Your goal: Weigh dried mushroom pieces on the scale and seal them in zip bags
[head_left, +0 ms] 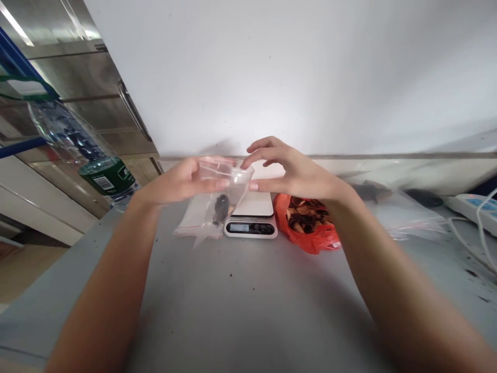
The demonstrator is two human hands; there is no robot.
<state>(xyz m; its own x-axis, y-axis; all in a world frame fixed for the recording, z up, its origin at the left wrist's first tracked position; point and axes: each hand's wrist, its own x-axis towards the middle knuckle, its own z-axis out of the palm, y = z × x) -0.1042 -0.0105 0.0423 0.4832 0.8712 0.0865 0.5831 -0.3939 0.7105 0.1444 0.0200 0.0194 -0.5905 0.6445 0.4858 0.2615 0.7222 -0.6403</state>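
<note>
My left hand is closed on a clear plastic bag, pinching it near its upper edge. Low in the bag is a small dark, wrinkled piece with some paler bits. At the bag's right edge is my right hand, its thumb and fingers apart; whether a fingertip touches the plastic I cannot tell. Below and behind the bag stands a white digital kitchen scale with a lit display. A stack of clear zip bags lies to the scale's left.
Right of the scale, a red plastic bag holds brown dried slices. Further right lie more clear bags, a dark object and a white power strip with cables. A large water bottle stands left, by the grey table's edge.
</note>
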